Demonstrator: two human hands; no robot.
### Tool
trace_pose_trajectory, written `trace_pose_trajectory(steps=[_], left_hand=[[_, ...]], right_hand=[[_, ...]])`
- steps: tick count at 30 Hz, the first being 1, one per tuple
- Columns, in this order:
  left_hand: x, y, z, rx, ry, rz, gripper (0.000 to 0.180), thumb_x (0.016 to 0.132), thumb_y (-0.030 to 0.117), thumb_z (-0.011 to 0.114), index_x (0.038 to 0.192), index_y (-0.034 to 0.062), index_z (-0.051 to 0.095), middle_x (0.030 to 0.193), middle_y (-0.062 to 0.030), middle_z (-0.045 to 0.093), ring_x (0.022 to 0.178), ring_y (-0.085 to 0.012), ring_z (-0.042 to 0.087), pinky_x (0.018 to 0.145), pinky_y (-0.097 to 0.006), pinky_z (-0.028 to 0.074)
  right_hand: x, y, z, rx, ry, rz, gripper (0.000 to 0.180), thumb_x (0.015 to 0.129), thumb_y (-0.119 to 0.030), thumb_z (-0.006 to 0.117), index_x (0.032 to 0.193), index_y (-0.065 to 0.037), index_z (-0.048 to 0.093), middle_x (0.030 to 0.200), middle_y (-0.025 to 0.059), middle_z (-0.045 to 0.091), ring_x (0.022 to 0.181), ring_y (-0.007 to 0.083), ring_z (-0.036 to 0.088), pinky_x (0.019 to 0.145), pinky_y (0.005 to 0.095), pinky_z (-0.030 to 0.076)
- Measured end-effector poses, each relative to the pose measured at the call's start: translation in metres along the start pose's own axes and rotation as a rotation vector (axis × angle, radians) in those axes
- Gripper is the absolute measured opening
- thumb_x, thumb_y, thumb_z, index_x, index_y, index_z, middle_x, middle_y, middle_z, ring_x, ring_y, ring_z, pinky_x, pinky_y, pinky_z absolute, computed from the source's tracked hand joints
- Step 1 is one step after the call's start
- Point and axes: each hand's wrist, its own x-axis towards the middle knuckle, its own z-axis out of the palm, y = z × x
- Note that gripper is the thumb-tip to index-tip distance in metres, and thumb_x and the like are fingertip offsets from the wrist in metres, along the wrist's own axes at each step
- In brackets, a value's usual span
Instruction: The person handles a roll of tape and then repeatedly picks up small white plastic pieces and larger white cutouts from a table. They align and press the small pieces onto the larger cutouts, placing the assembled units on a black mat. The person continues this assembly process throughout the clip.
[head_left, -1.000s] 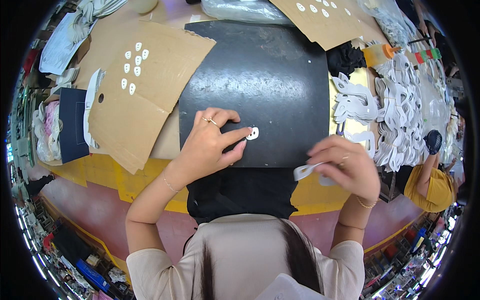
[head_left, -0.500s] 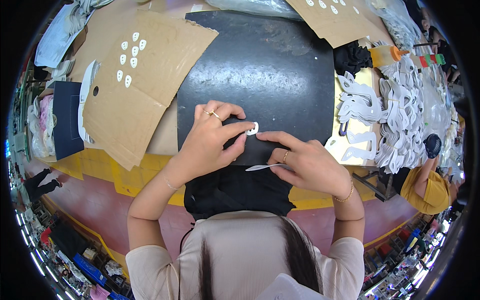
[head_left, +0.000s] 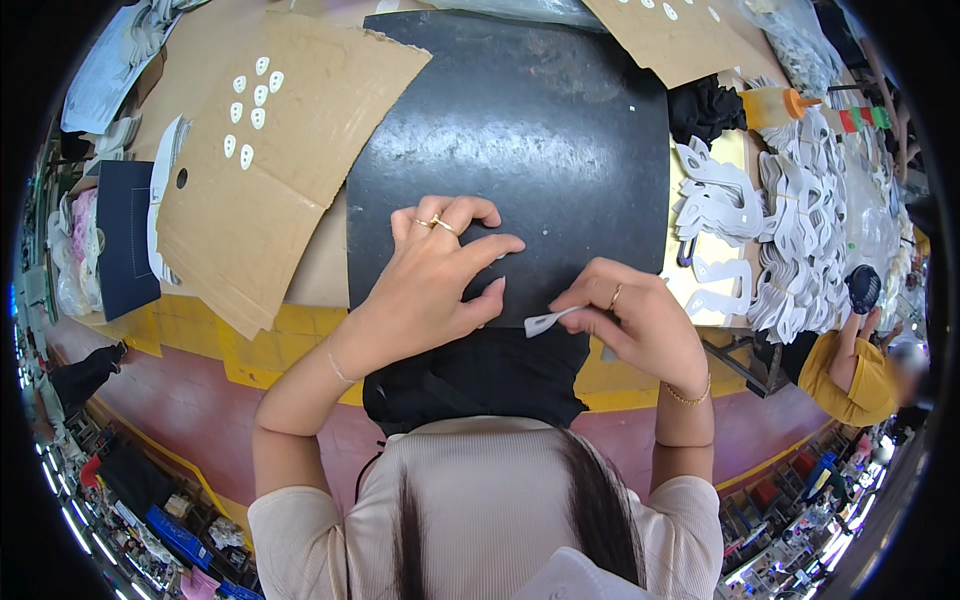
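At the far left, a dark blue flat piece [head_left: 125, 235] is lying at the bench edge, just beside a folded cardboard sheet [head_left: 290, 150] carrying a cluster of small white oval pieces [head_left: 250, 115]. The cardboard is overlapping the left edge of the black work mat [head_left: 520, 130], so a sweep of the forearm is likely to dislodge the ovals.

The left hand [head_left: 435, 275] is resting on the mat with fingers curled and thumb extended toward the right; whether it is covering a small piece cannot be determined. Black fabric [head_left: 475, 375] is lying below it at the near edge of the mat.

The right hand [head_left: 640, 320] is pinching a small white flat-tipped tool [head_left: 545, 321], its tip pointing toward the left thumb. Risk: the tip is sitting close to the thumb, so a slip is likely to jab it or smear the mat.

To the right, stacks of white cut-out pieces [head_left: 790, 230] and an orange-capped bottle [head_left: 775, 105] are crowding the mat's right side, limiting elbow room
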Motion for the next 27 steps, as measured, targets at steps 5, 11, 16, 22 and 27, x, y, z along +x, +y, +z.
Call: trace_pose_trajectory(steps=[5, 11, 16, 22, 27], left_hand=[[-0.003, -0.002, 0.001, -0.046, 0.075, -0.161, 0.043, 0.081, 0.009, 0.074, 0.123, 0.0084, 0.066, 0.121, -0.0089, 0.054, 0.115, -0.0274, 0.049, 0.099, -0.04, 0.033], [-0.005, 0.002, -0.002, -0.106, 0.074, -0.226, 0.042, 0.083, 0.007, 0.073, 0.124, 0.0074, 0.066, 0.121, -0.0103, 0.054, 0.117, -0.0268, 0.051, 0.102, -0.039, 0.034], [-0.012, -0.001, -0.014, -0.325, 0.081, -0.27, 0.036, 0.083, 0.009, 0.075, 0.119, 0.0085, 0.071, 0.122, -0.0088, 0.056, 0.116, -0.0257, 0.052, 0.104, -0.038, 0.035], [-0.013, -0.003, -0.016, -0.164, 0.114, -0.273, 0.016, 0.083, 0.016, 0.081, 0.098, 0.0092, 0.077, 0.117, -0.0051, 0.058, 0.109, -0.0228, 0.051, 0.101, -0.037, 0.035], [-0.01, -0.001, -0.008, -0.124, 0.155, -0.341, 0.01, 0.085, 0.017, 0.081, 0.089, 0.009, 0.076, 0.109, -0.0035, 0.056, 0.105, -0.0211, 0.05, 0.096, -0.036, 0.033]], right_hand=[[0.006, -0.003, -0.002, 0.088, 0.057, 0.125, 0.015, 0.087, -0.003, 0.075, 0.101, 0.001, 0.073, 0.082, 0.0093, 0.067, 0.076, 0.0175, 0.071, 0.068, 0.028, 0.054], [0.011, 0.001, 0.001, 0.221, 0.113, 0.158, 0.01, 0.091, 0.0, 0.072, 0.1, 0.003, 0.072, 0.086, 0.0068, 0.07, 0.077, 0.0131, 0.073, 0.067, 0.0237, 0.055], [0.032, -0.001, 0.006, 0.276, 0.065, 0.171, 0.01, 0.09, -0.003, 0.074, 0.099, 0.003, 0.074, 0.085, 0.0069, 0.072, 0.071, 0.0123, 0.072, 0.063, 0.0239, 0.055], [0.056, -0.002, 0.006, 0.177, 0.006, 0.076, 0.012, 0.089, -0.006, 0.076, 0.099, 0.0, 0.076, 0.084, 0.0085, 0.073, 0.065, 0.0131, 0.07, 0.059, 0.0253, 0.054], [0.068, -0.006, -0.005, -0.031, 0.05, 0.038, 0.012, 0.085, -0.009, 0.079, 0.093, -0.001, 0.074, 0.081, 0.0096, 0.071, 0.065, 0.0178, 0.068, 0.058, 0.0294, 0.05]])
